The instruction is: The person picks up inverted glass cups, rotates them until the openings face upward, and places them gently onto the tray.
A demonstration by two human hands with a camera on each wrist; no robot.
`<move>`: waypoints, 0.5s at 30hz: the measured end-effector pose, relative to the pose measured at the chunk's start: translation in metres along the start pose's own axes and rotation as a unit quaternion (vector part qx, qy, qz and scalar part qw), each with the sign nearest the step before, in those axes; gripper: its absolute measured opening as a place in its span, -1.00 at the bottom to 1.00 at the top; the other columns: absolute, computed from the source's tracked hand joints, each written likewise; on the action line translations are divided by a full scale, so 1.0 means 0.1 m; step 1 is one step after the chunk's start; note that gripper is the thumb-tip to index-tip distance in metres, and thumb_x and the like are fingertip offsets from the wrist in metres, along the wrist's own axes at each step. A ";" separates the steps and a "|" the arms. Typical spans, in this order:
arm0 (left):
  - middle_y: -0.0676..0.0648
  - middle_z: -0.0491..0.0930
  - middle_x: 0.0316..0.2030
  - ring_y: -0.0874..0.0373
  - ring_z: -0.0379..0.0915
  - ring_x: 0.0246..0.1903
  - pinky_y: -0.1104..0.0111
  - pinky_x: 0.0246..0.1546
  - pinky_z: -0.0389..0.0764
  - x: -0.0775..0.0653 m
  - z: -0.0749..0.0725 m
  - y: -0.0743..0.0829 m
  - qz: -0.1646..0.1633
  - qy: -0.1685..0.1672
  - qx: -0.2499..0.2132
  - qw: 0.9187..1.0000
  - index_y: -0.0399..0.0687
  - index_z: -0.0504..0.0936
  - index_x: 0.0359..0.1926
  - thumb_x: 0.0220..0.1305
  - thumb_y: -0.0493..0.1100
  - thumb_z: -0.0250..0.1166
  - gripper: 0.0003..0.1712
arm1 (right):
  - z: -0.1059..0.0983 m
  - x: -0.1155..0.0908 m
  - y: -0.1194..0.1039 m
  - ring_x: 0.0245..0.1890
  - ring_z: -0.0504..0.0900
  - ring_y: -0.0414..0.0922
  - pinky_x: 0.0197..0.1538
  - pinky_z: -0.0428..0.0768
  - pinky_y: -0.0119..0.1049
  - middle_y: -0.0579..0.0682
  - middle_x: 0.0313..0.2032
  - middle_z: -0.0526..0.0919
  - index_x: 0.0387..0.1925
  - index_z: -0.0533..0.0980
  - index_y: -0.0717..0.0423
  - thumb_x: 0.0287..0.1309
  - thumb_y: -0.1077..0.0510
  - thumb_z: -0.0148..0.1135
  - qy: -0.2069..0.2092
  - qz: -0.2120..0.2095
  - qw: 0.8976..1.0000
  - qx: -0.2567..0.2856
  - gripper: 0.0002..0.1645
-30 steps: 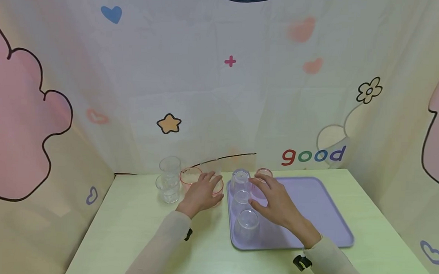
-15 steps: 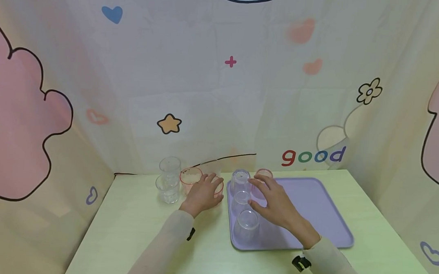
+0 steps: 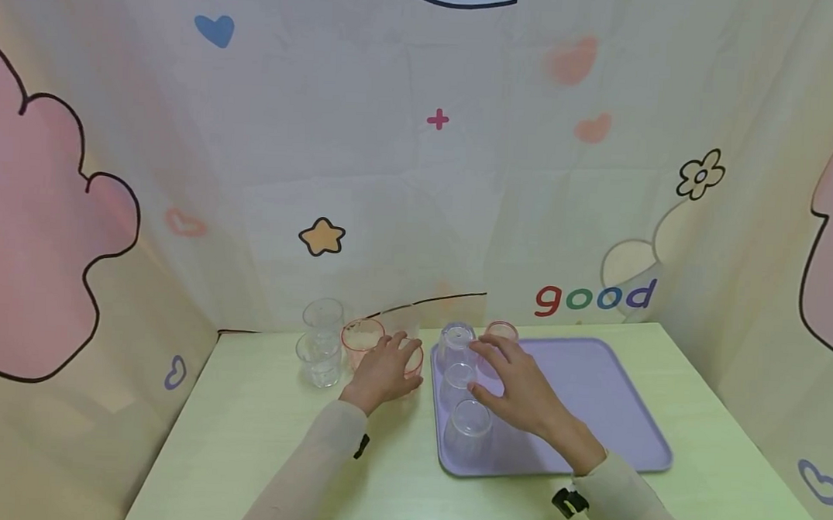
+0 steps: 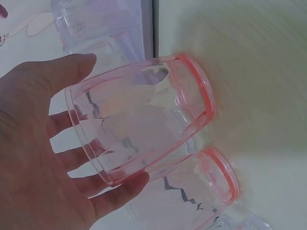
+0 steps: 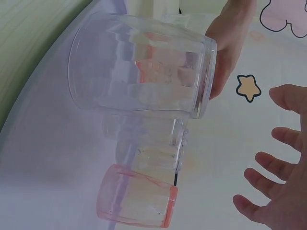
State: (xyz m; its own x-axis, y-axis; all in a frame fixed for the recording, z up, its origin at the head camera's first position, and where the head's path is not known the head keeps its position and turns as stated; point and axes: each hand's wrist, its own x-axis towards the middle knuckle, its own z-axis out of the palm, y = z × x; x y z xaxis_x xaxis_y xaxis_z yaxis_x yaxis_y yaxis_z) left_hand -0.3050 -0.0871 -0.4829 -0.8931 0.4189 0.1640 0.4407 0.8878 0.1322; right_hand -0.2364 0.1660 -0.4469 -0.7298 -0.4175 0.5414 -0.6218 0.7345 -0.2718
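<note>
My left hand (image 3: 383,373) reaches over a pink-tinted clear cup (image 3: 414,358) on the table left of the tray. In the left wrist view, its thumb and fingers curl round this cup (image 4: 139,122). A second pink cup (image 3: 362,337) stands just left of it. Over the lilac tray (image 3: 592,399), my right hand (image 3: 523,385) has its fingers spread and holds nothing. Several clear cups, the front one (image 3: 471,421) upside down, line the tray's left side. Another pink cup (image 3: 501,333) is at the tray's back, partly hidden by the right hand.
Two clear cups stand at the back left of the table, one behind (image 3: 322,315) and one in front (image 3: 319,356). A printed curtain (image 3: 365,149) closes off the back and sides of the pale table (image 3: 241,438).
My left hand has shifted slightly right and down over the pink cup. The right hand has hardly moved, and the cups stay in their places.
</note>
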 end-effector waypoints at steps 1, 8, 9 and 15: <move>-0.17 0.33 0.37 -0.21 0.30 0.31 -0.04 0.11 0.57 0.00 0.00 0.00 0.001 -0.003 -0.002 1.000 0.10 0.38 0.36 0.23 0.13 0.33 -0.29 | 0.00 0.00 -0.01 0.19 0.50 0.10 0.10 0.52 0.22 0.11 0.21 0.49 0.24 0.44 0.02 0.01 -0.01 0.42 0.001 -0.002 1.000 0.000 -0.28; -0.17 0.35 0.36 -0.20 0.31 0.30 -0.02 0.09 0.59 -0.01 0.02 -0.03 0.007 -0.002 0.005 1.000 0.15 0.40 0.36 0.24 0.10 0.32 -0.32 | 0.02 0.02 -0.03 0.20 0.49 0.10 0.09 0.53 0.21 0.13 0.21 0.49 0.26 0.43 0.01 0.03 -0.01 0.41 0.010 -0.015 1.000 0.004 -0.28; -0.17 0.35 0.35 -0.20 0.31 0.29 -0.01 0.07 0.59 -0.01 0.02 -0.04 0.007 0.000 -0.001 1.000 0.15 0.41 0.36 0.24 0.10 0.33 -0.33 | 0.01 0.02 -0.03 0.21 0.49 0.10 0.09 0.53 0.22 0.13 0.21 0.49 0.26 0.43 0.01 0.04 -0.01 0.41 0.009 -0.015 1.000 0.005 -0.28; -0.16 0.33 0.36 -0.17 0.30 0.30 -0.01 -0.01 0.62 -0.08 0.00 -0.05 -0.001 0.019 -0.061 0.998 0.17 0.42 0.34 0.24 0.09 0.31 -0.34 | 0.01 0.05 -0.06 0.24 0.48 0.13 0.18 0.51 0.20 0.11 0.27 0.45 0.28 0.41 -0.02 0.07 -0.02 0.39 -0.004 -0.009 1.000 0.010 -0.28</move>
State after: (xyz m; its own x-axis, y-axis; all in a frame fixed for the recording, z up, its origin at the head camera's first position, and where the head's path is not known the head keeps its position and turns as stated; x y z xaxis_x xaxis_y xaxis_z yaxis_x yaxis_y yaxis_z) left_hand -0.3005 -0.0951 -0.4850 -0.8911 0.4076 0.1994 0.4485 0.8577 0.2512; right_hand -0.2366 0.1593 -0.4435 -0.7205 -0.4346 0.5403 -0.6402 0.7163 -0.2776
